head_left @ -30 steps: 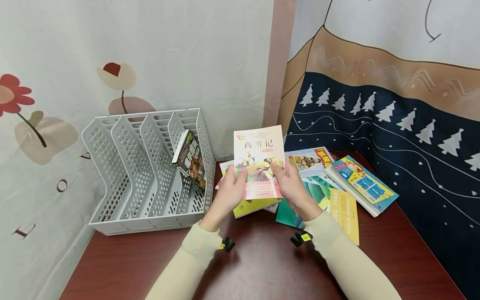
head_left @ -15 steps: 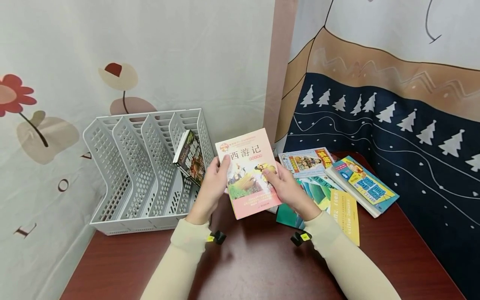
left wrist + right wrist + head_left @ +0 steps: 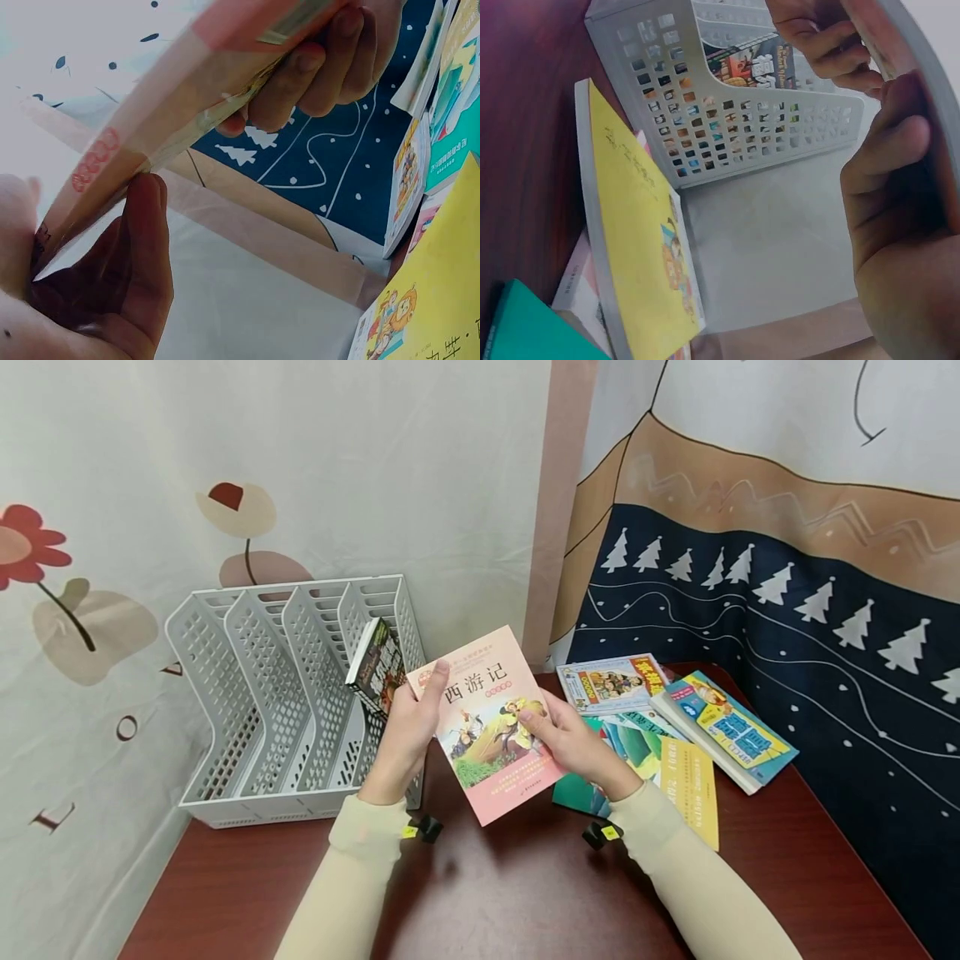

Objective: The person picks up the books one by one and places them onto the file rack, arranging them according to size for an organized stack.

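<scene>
A pink paperback book [image 3: 487, 710] with a picture of figures on its cover is tilted in front of me, held up by both hands. My left hand [image 3: 408, 722] grips its upper left edge, thumb on the cover and fingers behind. At its right edge, my right hand [image 3: 573, 739] pinches it with the thumb across the cover. In the left wrist view, the book's spine [image 3: 135, 120] shows between the two hands. Just left of the held book, a dark book [image 3: 378, 668] leans in the rightmost slot of a grey divided file rack [image 3: 300, 806].
On the right of the brown table [image 3: 510, 893] lie several books: a comic-style one [image 3: 611, 685], a green one [image 3: 581, 789] with a yellow band [image 3: 693, 785], and a thick blue one [image 3: 735, 727]. A yellow book [image 3: 641, 225] lies beside the rack. Printed curtains [image 3: 465, 485] hang behind.
The pink book has moved left and down toward the rack and turned anticlockwise. My left hand has shifted left with it, its thumb now higher on the cover; my right hand still grips the right edge.
</scene>
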`<state>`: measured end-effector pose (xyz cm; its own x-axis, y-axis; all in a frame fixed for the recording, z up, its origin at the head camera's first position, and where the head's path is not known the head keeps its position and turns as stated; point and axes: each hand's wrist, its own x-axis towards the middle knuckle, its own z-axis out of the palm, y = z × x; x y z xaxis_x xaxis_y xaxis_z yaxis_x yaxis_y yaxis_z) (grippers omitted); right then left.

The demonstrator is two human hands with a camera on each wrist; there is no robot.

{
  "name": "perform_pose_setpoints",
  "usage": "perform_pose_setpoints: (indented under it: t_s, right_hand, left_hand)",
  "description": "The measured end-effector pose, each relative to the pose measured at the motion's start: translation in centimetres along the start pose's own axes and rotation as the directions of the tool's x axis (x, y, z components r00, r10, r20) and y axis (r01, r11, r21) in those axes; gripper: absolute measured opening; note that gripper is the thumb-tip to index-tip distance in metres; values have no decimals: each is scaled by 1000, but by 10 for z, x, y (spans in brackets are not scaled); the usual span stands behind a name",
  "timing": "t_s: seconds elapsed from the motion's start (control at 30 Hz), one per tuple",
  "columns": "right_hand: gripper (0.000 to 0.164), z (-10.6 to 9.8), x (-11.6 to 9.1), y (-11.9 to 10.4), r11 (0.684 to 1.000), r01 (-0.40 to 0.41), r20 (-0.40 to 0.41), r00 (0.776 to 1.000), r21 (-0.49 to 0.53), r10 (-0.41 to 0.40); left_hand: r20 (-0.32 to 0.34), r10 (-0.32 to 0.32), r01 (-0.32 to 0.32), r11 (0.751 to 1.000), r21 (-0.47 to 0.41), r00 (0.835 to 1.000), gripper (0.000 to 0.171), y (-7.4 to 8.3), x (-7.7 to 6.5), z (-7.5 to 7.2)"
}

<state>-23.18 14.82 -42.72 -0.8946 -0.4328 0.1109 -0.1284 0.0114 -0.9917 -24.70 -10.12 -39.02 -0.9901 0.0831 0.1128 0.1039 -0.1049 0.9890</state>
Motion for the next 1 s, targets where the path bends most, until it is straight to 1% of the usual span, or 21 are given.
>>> perform_pose_setpoints:
  t_s: [0.13,0.2,0.4,0.47,0.57,0.63,0.7,0.83,0.9,1.0]
  right_hand:
    - [60,0,0,-3,1000,3,24,1000,-20,-3]
    - [60,1,0,-4,999,6,35,999,-39,-5]
    - [57,3,5,-2,993,-3,58,998,-116,10]
    - [58,4,6,-3,988,-27,59,998,-155,37]
    - [61,6,7,-3,968,-87,46,994,-235,100]
    - [60,7,7,-3,953,-120,50,989,-279,139]
    - [54,8,7,-2,947,-133,73,984,-293,161]
    - [41,11,7,0,953,-125,145,975,-275,170]
    - [39,15,7,2,956,-135,159,971,-262,180]
    - [42,22,7,4,953,-155,163,966,-260,202]
  left_hand:
    - [6,-26,26,999,-31,1000,53,1,0,-3]
    - [-1,-33,33,999,-32,999,49,2,0,-4]
    - [-49,-23,24,1000,14,999,42,5,-1,-6]
    - [-55,-10,11,999,34,998,40,7,-1,-7]
    - [-55,18,-14,998,65,998,39,10,-2,-12]
    - [-65,34,-29,996,79,997,40,13,-2,-17]
    - [-84,53,-44,994,97,995,40,17,-2,-23]
    - [-145,87,-67,988,136,986,41,26,-4,-38]
    - [-165,92,-67,986,155,982,42,30,-6,-48]
    - [-191,82,-52,986,156,978,45,34,-10,-63]
